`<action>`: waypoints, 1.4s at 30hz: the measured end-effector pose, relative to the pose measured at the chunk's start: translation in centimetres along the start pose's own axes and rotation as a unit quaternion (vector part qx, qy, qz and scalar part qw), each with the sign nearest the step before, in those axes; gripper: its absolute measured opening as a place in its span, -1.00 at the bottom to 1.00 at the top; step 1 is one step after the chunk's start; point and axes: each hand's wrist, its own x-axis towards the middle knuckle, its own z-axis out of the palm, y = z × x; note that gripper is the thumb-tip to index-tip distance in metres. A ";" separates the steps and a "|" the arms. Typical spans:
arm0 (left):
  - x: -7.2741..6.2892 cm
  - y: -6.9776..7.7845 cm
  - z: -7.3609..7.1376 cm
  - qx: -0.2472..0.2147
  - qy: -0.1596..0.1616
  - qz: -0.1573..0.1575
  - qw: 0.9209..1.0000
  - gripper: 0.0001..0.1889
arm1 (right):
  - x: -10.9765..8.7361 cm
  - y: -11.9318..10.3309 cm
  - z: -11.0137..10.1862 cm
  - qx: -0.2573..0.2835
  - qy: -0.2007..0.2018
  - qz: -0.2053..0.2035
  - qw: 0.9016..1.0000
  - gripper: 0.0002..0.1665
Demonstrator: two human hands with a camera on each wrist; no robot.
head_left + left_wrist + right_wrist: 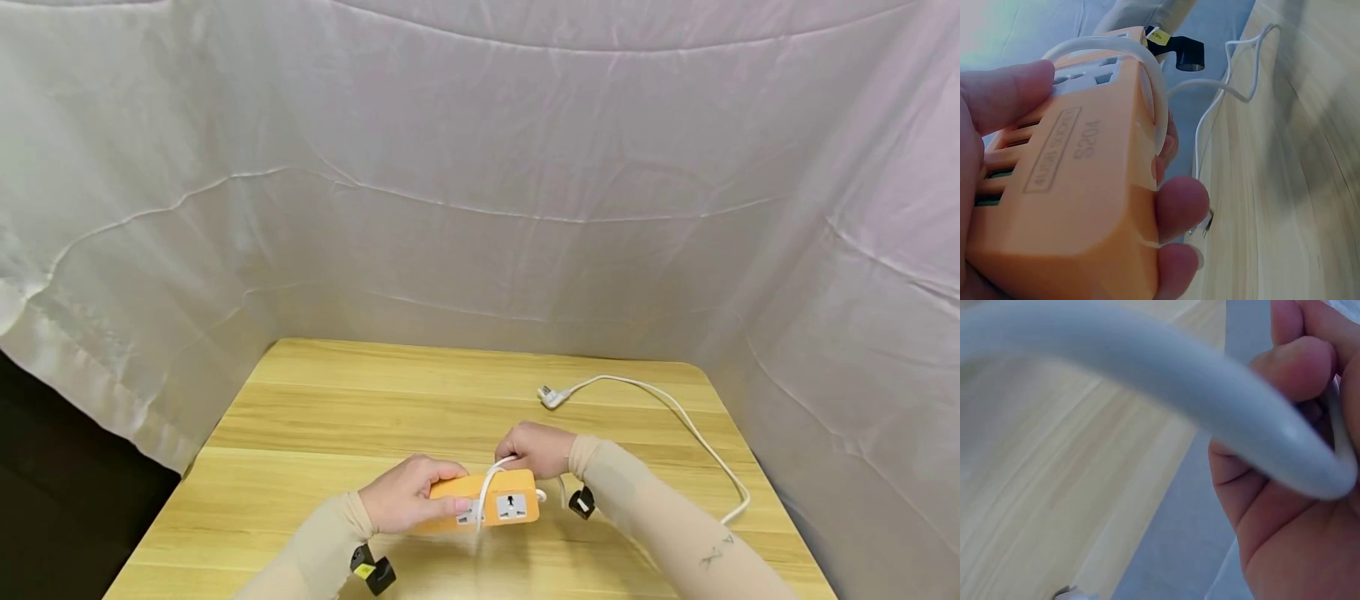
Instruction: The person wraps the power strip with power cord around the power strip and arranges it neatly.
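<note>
An orange power strip (519,481) with white sockets is held just above the table's near part. My left hand (408,498) grips its left end, thumb on the socket face and fingers round the far side. The left wrist view shows the strip's (1079,206) printed side with USB slots. A white power cord (483,493) passes across the strip, over the socket face. My right hand (542,448), behind the strip's right end, holds that cord in curled fingers. In the right wrist view the cord (1166,375) bends close to the camera and runs into the hand (1291,537).
The cord's free length (686,421) curves over the right side of the wooden table (337,408). Its white plug (553,397) lies beyond my right hand. Grey fabric curtains (525,267) stand behind the table and on both sides.
</note>
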 end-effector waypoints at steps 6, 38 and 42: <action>-0.2 -0.2 -0.1 0.012 0.004 -0.021 1.000 -0.84 | 0.0 0.2 -0.2 0.016 0.000 0.028 0.999 -0.66; 0.8 -2.5 0.7 -0.038 -0.049 -0.097 0.993 -0.76 | 2.3 0.2 -1.2 -0.044 -0.033 0.029 0.998 -0.55; 0.8 -2.8 1.0 -0.053 -0.045 -0.107 0.992 -0.77 | 2.5 0.1 -1.3 -0.040 -0.033 0.063 0.997 -0.53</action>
